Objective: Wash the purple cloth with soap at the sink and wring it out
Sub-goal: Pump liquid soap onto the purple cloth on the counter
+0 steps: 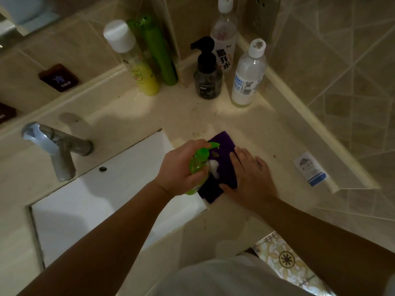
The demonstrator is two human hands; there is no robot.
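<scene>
The purple cloth (222,159) lies folded on the beige counter just right of the white sink (89,201). A blob of white foam (214,168) sits on it. My left hand (181,169) grips a green pump soap bottle (199,165) tilted over the cloth, its spout pointing right above the fabric. My right hand (250,178) lies flat with straight fingers on the cloth's right edge and the counter, pressing it down. The lower part of the bottle is hidden behind my left hand.
A metal faucet (57,146) stands at the sink's back left. Several bottles crowd the back corner: a yellow spray can (136,65), a green can (158,50), a black pump bottle (206,75), two clear bottles (248,75). A small packet (310,168) lies at right.
</scene>
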